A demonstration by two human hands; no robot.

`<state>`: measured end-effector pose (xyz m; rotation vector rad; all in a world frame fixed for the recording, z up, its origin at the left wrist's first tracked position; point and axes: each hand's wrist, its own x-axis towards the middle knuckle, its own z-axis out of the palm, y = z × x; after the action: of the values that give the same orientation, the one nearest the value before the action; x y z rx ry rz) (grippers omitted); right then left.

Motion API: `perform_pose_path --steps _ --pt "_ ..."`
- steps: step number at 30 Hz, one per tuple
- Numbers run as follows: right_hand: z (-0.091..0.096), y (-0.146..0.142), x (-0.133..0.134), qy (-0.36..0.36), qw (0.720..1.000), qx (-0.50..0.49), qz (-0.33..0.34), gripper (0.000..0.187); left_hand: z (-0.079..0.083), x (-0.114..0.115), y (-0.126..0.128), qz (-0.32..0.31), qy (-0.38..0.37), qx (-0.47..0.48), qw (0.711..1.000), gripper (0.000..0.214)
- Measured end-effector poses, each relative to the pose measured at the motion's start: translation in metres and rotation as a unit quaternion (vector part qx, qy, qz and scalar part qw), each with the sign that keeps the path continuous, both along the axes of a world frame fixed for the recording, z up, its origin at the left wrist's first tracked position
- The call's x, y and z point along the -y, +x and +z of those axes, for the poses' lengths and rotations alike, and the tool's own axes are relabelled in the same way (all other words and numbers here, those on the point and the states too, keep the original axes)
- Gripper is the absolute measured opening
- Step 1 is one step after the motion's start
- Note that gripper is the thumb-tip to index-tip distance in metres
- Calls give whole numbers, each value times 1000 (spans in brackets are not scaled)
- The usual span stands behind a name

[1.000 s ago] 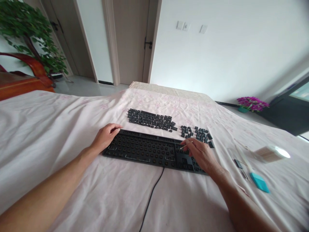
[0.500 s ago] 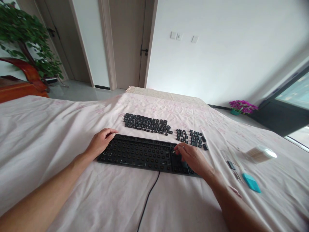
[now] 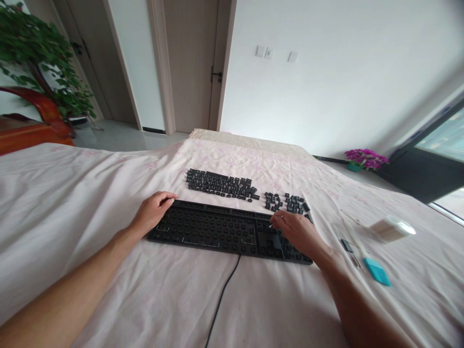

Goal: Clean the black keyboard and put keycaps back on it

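Observation:
A black keyboard [image 3: 206, 227] with its keycaps off lies on the pink floral cloth, its bare switches showing. At its far left corner, my left hand [image 3: 154, 208] grips the edge between thumb and fingers. My right hand [image 3: 299, 234] pinches a thin cotton swab [image 3: 272, 224], tip down over the section just right of the main keys. Whether the tip touches the board is hard to see. The right part of the keyboard is partly hidden under that hand. Beyond the board lie loose keycaps [image 3: 221, 184] in rows, and a smaller keycap group [image 3: 286, 203] sits to their right.
On the right stands a clear tub of cotton swabs [image 3: 393, 228]. Near it lie a blue brush [image 3: 377, 271] and a small tool with a black part [image 3: 347, 245]. A black cable [image 3: 223, 299] runs from the keyboard towards me across the cloth [image 3: 163, 299].
My right hand, with the cotton swab, has shifted slightly to the right along the keyboard. The left hand stays at the far left corner.

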<state>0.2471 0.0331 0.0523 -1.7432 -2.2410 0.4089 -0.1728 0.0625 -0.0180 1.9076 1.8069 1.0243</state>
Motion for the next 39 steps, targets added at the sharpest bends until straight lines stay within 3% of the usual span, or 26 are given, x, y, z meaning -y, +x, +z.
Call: perform_pose_path --steps 4,12,17,26,33,39 --pt "-5 -6 0 -44 996 -67 34 37 0 0 0 1 7 -4 1000 28" --pt "0 1 -1 18 999 26 -7 30 0 0 1 -1 14 -4 1000 29" --pt "-2 -12 2 -49 994 -94 24 33 0 0 1 -1 13 -9 1000 29" --pt "-7 -39 12 -24 982 -181 51 33 -1 0 -1 -4 14 -6 1000 28" --pt "-19 -47 6 45 988 -123 84 32 -1 -1 -1 -3 23 -3 1000 28" --pt "-14 -44 9 -20 993 -98 57 31 -2 -1 -1 -2 25 0 1000 27"
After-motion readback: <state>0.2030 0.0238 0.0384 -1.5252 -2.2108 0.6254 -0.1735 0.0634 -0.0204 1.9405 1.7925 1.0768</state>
